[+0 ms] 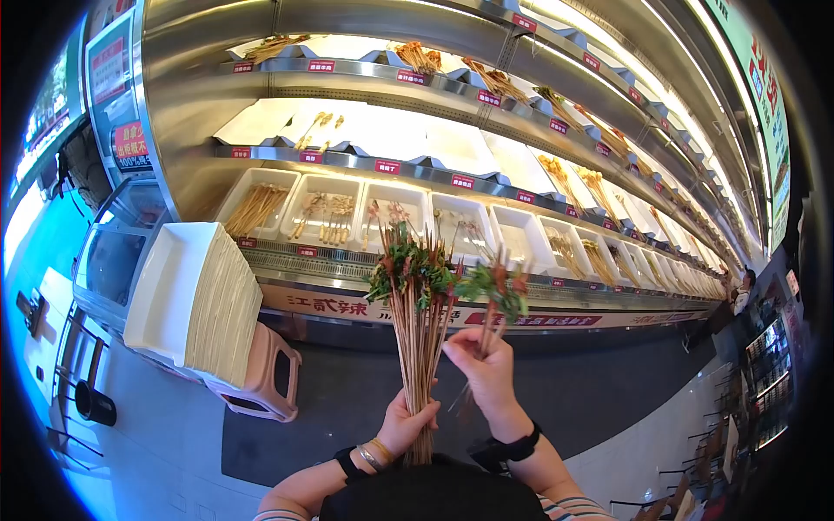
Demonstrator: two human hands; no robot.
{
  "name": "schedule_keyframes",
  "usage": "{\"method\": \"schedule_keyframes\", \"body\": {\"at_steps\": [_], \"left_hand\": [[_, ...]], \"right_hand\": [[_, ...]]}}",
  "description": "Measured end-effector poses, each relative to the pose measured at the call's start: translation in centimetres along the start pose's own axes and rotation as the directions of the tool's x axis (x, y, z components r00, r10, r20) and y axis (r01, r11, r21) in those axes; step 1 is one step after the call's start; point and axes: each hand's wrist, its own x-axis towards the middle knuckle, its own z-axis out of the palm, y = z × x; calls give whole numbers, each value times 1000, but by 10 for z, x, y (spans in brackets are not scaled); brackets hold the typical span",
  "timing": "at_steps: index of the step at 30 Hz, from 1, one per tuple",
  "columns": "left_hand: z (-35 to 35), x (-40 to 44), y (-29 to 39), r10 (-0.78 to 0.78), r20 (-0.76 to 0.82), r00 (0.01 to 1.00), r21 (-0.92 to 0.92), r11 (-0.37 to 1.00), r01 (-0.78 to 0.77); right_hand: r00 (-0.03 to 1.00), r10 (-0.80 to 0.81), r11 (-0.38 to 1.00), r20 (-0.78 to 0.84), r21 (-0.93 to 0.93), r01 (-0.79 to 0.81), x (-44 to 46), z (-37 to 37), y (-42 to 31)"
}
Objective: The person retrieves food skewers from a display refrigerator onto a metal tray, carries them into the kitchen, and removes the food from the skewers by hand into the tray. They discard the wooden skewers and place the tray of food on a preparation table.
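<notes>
My left hand (pixel 407 425) is wrapped round the lower sticks of a large bundle of skewers (pixel 413 321). Green leaves and reddish pieces crowd the bundle's upper end, which points at the shelves. Just to its right, my right hand (pixel 483 365) pinches a smaller bunch of skewers (pixel 495 300) by the sticks, also with green and reddish food on top. That bunch is slightly blurred and stands close beside the large bundle. Behind both bundles, white trays (pixel 395 207) on the display's lower shelf hold some skewers.
A tall stack of white trays (pixel 195 300) rests on a pink stool (pixel 269 378) at the left. Lit refrigerated shelves (pixel 382 165) with red labels run across the front to the far right. A person (pixel 743 291) is far off at right. Chairs line the lower right.
</notes>
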Motion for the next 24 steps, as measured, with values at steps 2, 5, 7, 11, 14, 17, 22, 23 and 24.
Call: {"method": "schedule_keyframes", "body": {"at_steps": [2,5,7,11,14,17,22,23,24], "left_hand": [[5,-6,6,43,-62,997,144,989,-34],[13,-5,6,76,-62,995,236,970,-60],[4,-8,3,55,-21,998,180,982,-51],[3,-10,6,41,140,989,-170,985,-17],[6,-13,11,21,148,989,-180,984,6],[2,-12,5,43,163,986,-198,980,-10],[1,-13,3,49,147,988,-173,985,-23],[-1,-13,2,45,137,990,-129,991,-27],[-1,-13,3,44,135,990,-128,991,-26]], "right_hand": [[998,-4,997,-62,-74,0,3,21,1],[994,-39,987,-99,-161,22,6,24,2],[994,-54,984,-97,-176,36,5,25,1],[971,220,960,-90,196,-200,-1,16,-2],[965,260,919,-26,313,-239,-5,13,1],[966,258,892,-14,387,-233,-8,11,3],[967,254,865,21,443,-237,-12,4,8],[967,255,863,23,445,-238,-11,5,10],[968,252,884,-18,411,-223,-10,5,12]]}}
